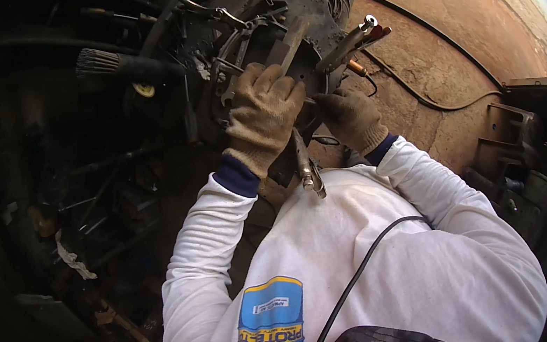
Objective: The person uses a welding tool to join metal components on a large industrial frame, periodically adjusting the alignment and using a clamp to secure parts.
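Note:
My gloved left hand [264,114] is curled over the near rim of a dark round metal part [268,37], its fingers closed around a flat metal bar [294,42] that sticks up past them. My gloved right hand [352,119] grips the part's near right edge. Between the two hands a pair of silver locking pliers [308,166] hangs down from the part toward my chest. A second pair of locking pliers [356,39], with a red-tipped handle, is clamped on the part's right side.
A splined dark shaft [119,63] and a clutter of greasy rods and parts lie at the left. A black cable [417,89] snakes over the reddish dirt ground [447,10] on the right. Dark metal housings [529,133] stand at the right edge.

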The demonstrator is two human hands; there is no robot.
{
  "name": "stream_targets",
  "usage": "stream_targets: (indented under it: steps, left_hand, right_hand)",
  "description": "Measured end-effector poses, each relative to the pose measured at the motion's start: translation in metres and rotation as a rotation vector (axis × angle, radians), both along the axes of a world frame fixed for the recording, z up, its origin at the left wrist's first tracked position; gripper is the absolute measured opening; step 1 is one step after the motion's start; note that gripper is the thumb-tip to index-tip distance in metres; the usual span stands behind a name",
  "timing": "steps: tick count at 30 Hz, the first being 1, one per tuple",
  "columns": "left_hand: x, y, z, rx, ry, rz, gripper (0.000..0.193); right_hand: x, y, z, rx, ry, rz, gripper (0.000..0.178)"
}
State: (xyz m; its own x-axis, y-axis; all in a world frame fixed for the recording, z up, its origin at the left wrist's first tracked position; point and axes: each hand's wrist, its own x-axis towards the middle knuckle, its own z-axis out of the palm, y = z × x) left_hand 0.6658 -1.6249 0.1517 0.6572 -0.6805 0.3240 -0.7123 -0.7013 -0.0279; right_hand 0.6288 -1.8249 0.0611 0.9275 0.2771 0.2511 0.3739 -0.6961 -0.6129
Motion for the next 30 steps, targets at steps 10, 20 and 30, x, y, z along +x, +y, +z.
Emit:
stream_targets:
  steps: [10,20,30]
  left_hand:
    - [0.006,0.003,0.001,-0.034,0.0,-0.08,0.021]
    - [0.007,0.002,0.0,-0.041,-0.02,-0.066,0.02]
    - [0.008,-0.004,0.008,-0.028,0.006,-0.074,0.018]
  right_hand:
    - [-0.003,0.001,0.0,0.015,0.037,-0.029,0.017]
    - [-0.002,0.001,-0.003,0.002,0.071,-0.03,0.023]
    - [-0.006,-0.011,-0.001,0.223,0.141,0.007,0.037]
